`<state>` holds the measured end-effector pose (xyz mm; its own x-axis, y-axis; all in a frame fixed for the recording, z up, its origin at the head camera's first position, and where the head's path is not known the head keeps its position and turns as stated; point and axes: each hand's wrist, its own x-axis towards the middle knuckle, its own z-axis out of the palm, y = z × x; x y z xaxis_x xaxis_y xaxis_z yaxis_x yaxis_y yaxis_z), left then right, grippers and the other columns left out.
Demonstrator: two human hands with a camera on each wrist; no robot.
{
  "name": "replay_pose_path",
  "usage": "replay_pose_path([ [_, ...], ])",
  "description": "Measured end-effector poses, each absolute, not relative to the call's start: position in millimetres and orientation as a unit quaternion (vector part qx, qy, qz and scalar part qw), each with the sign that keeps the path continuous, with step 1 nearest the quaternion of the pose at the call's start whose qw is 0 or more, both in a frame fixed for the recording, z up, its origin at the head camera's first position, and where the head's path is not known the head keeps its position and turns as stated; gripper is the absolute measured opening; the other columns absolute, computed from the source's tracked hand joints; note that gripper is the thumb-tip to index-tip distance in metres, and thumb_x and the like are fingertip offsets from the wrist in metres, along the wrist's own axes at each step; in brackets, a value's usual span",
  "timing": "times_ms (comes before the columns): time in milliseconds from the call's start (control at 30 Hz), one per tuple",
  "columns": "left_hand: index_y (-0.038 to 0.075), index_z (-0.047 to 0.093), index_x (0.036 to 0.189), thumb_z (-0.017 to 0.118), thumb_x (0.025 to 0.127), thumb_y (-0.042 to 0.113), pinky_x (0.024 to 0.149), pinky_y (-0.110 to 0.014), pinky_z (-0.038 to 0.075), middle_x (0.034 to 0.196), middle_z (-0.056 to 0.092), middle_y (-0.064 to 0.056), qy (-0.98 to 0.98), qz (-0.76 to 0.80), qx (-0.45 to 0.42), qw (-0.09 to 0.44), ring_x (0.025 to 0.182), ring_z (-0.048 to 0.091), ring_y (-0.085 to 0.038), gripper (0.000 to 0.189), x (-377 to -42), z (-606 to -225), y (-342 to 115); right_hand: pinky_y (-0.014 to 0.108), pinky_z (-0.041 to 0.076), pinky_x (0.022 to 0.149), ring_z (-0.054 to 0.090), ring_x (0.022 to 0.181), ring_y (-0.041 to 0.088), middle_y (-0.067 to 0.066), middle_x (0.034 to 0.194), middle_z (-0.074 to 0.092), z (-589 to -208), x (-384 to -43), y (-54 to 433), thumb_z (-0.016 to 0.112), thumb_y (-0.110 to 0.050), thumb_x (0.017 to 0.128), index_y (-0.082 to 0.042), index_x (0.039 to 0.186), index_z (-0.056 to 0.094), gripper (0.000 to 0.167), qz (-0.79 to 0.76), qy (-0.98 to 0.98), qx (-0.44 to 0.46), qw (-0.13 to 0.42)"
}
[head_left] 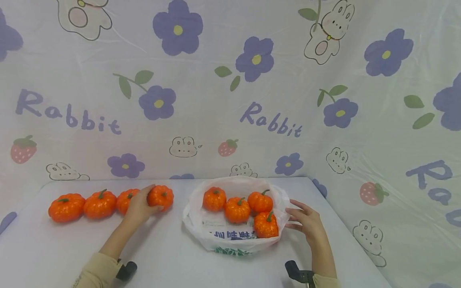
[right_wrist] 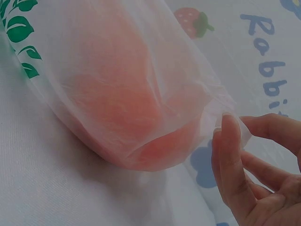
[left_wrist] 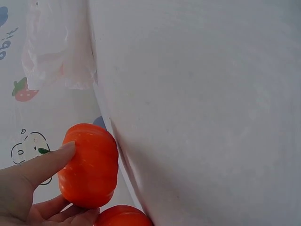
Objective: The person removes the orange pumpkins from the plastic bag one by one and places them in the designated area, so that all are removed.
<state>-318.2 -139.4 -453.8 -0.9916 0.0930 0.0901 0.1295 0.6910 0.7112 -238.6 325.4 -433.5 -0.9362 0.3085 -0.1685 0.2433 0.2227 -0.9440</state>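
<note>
My left hand [head_left: 141, 205] grips a small orange pumpkin [head_left: 161, 197] resting on the white table at the right end of a row. In the left wrist view the thumb [left_wrist: 47, 162] lies on this pumpkin [left_wrist: 91, 165] and the fingers curl under it. Three more pumpkins [head_left: 100, 204] line up to its left, touching one another. A white plastic bag [head_left: 230, 236] lies open at the table's middle with several pumpkins [head_left: 236, 209] inside. My right hand [head_left: 301, 219] hovers at the bag's right rim with relaxed fingers [right_wrist: 230, 155], holding nothing; a fingertip is at the thin rim [right_wrist: 214, 110].
The table [head_left: 173, 260] is covered in white cloth. A flower-and-rabbit printed sheet [head_left: 252, 100] hangs behind it and along the right side. The table's right edge runs close to my right forearm [head_left: 324, 256].
</note>
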Motion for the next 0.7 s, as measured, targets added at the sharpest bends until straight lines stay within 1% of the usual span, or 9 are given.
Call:
replay_pose_path([
  [200,-0.005,0.031,0.148,0.072,0.085,0.003,0.114,-0.061,0.031,0.151,0.036,-0.029,-0.922,-0.381,-0.064,0.017,0.140,0.033,-0.047,0.075,-317.5,-453.9,-138.5,0.026,0.061,0.077,0.065,0.085,0.010,0.026,0.136,0.054,-434.6,-240.1,326.1,0.064,-0.027,0.094,-0.009,0.145,0.044,0.058,0.600,-0.779,-0.178,0.028],
  [433,-0.005,0.027,0.150,0.071,0.086,0.004,0.116,-0.061,0.028,0.154,0.031,-0.029,-0.922,-0.382,-0.067,0.015,0.142,0.029,-0.048,0.078,-316.7,-452.4,-138.8,0.026,0.061,0.076,0.065,0.085,0.010,0.025,0.136,0.054,-435.5,-240.9,325.5,0.065,-0.028,0.094,-0.010,0.145,0.044,0.058,0.598,-0.779,-0.184,0.029],
  [700,-0.005,0.027,0.150,0.068,0.087,0.002,0.115,-0.061,0.029,0.153,0.031,-0.030,-0.917,-0.393,-0.069,0.030,0.141,0.030,-0.048,0.075,-316.9,-450.1,-141.4,0.026,0.061,0.077,0.065,0.084,0.009,0.026,0.137,0.054,-436.0,-241.6,325.7,0.064,-0.027,0.094,-0.010,0.145,0.044,0.058,0.600,-0.779,-0.180,0.030],
])
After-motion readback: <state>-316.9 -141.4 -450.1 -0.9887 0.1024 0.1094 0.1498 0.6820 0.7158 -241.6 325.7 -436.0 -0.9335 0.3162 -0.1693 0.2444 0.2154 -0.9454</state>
